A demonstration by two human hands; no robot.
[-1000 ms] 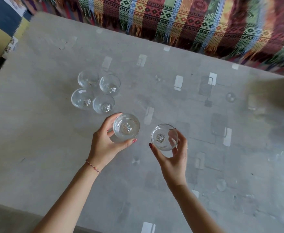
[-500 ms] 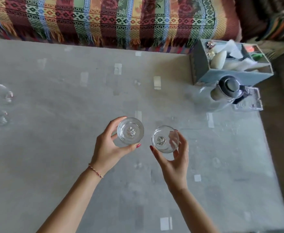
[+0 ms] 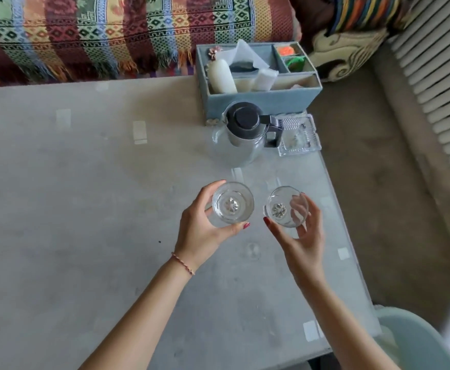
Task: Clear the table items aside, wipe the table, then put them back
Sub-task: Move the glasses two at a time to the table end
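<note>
Far left to centre: striped blanket (image 3: 127,36) with fringe hangs along the far edge of the grey surface (image 3: 58,209).

Left hand (image 3: 205,231): fingers and thumb curled round the left glass (image 3: 232,204), held upright above the surface, centre of view. Thin bracelet (image 3: 183,263) on that wrist.

Right hand (image 3: 302,241): fingers curled round the right glass (image 3: 286,206), tilted a little toward the left. The two glasses sit side by side, close but apart. Can't tell if either base touches the surface.

Far of the glasses: clear jug (image 3: 241,137) with dark lid and handle, standing on the surface. Just right of it, touching or nearly so, a clear glass dish (image 3: 299,137) at the right edge of the surface.

Behind the jug: blue-grey box (image 3: 258,100) with compartments. Big left compartment holds a white bottle-like item (image 3: 221,76) and tissue (image 3: 247,56); small far-right compartments hold something orange (image 3: 285,50) and something green (image 3: 296,62), too blurred to identify.

Right of the surface: beige carpet (image 3: 378,182). Far right: ribbed white panel (image 3: 431,76). Near right corner: pale green chair (image 3: 415,340).
</note>
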